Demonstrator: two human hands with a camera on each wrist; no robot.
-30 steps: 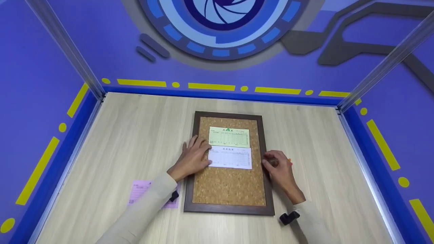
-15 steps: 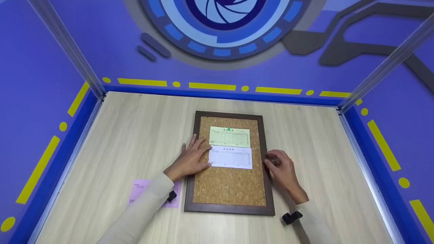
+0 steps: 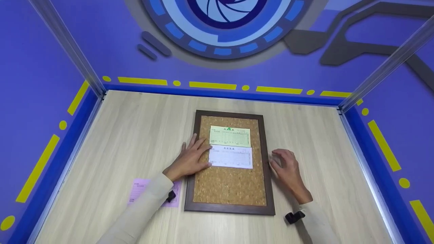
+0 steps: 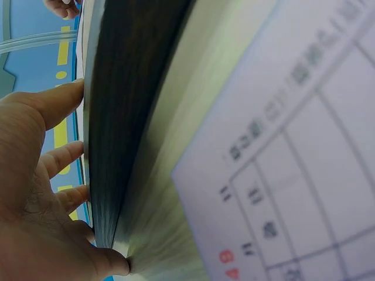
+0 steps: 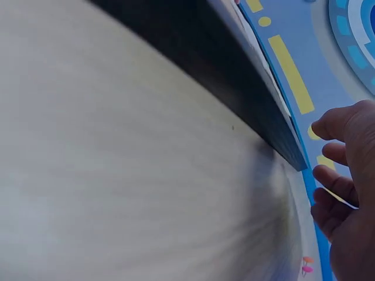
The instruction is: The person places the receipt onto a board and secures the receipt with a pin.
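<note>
White form lies on the cork board, just below a green form. Left hand flat, fingers straight, pressing its left edge. Right hand loosely open just right of the frame. Pink slip on the surface under the left sleeve.

The counter is pale wood-grain laminate, edged by a blue border along its far side and both flanks. A cork board in a dark wooden frame lies flat at its centre, long axis running from twelve to six o'clock. At about eight o'clock from the board, just beside the frame's near left corner, a pink slip lies flat on the wood, partly covered by a sleeve. At three o'clock from the board, small orange and pink pins rest on the counter in the right wrist view.
</note>
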